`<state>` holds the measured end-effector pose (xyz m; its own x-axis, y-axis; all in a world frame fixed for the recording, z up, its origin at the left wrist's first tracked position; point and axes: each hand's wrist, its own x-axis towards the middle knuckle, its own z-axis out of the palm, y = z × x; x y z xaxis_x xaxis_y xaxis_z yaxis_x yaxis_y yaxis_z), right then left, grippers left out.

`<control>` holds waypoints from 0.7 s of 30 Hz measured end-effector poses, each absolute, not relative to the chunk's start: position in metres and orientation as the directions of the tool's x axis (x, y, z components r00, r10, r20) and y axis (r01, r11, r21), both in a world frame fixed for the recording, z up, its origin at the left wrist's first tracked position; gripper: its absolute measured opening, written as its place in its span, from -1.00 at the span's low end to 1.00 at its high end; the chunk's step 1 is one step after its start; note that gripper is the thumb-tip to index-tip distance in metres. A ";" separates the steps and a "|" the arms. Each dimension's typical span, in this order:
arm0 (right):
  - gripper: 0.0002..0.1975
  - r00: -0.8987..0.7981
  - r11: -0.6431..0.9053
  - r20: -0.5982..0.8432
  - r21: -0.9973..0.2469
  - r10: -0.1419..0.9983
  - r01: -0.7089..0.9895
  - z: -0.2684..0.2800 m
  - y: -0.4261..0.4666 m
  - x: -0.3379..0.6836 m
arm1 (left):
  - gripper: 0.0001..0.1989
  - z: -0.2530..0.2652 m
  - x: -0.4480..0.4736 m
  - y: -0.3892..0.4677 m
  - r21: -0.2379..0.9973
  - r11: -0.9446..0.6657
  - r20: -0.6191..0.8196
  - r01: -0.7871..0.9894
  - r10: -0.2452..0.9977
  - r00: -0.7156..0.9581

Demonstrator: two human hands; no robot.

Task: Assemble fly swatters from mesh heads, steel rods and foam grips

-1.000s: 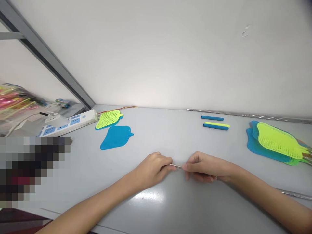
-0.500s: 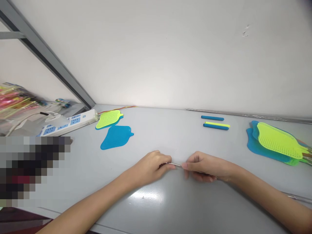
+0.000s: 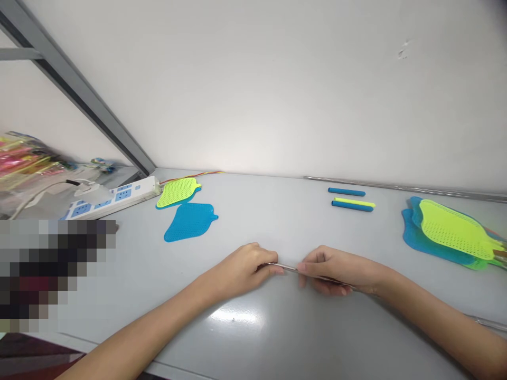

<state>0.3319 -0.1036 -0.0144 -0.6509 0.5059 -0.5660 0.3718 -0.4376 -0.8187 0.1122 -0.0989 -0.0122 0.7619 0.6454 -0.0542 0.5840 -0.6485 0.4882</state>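
A thin shiny metal rod [image 3: 288,268] spans the gap between my hands, low over the grey table. My left hand [image 3: 250,272] pinches its left end between thumb and fingers. Around the rod a little further right, my right hand [image 3: 330,269] is closed with thumb and forefinger. The rod runs back under my right wrist, and a shiny length shows again beyond the forearm. Beyond my left hand lies a blue perforated fly swatter head [image 3: 190,221], with a yellow-green swatter head [image 3: 179,191] overlapping another blue one behind it.
Blue handle tubes [image 3: 346,192] and a yellow tube [image 3: 356,201] lie at the back right. Metal rods [image 3: 396,187] line the wall. Yellow and blue swatters [image 3: 451,227] are stacked at right. A power strip [image 3: 134,194] and a pixelated area occupy the left.
Both hands keep their grip on the rod and have barely moved. Slightly more of the rod shows between them. The whole view has shifted a little.
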 end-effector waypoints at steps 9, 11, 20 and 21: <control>-0.58 -0.644 -0.446 -0.570 -0.815 0.510 0.369 -0.016 -0.103 0.332 | -0.64 -0.012 0.112 -0.099 0.490 -0.643 -0.062 0.589 0.648 0.759; -0.59 -0.647 -0.443 -0.567 -0.818 0.510 0.367 -0.017 -0.103 0.332 | -0.64 -0.012 0.112 -0.099 0.494 -0.640 -0.062 0.589 0.650 0.758; -0.57 -0.645 -0.442 -0.567 -0.818 0.512 0.367 -0.017 -0.103 0.332 | -0.64 -0.011 0.112 -0.098 0.514 -0.636 -0.042 0.575 0.651 0.758; -0.57 -0.646 -0.442 -0.566 -0.819 0.513 0.366 -0.017 -0.103 0.331 | -0.64 -0.011 0.112 -0.098 0.519 -0.634 -0.039 0.573 0.653 0.757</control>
<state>0.3314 -0.1034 -0.0171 -0.6455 0.5133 -0.5655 0.3661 -0.4419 -0.8190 0.1122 -0.0982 -0.0113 0.7567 0.6525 -0.0391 0.5735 -0.6340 0.5189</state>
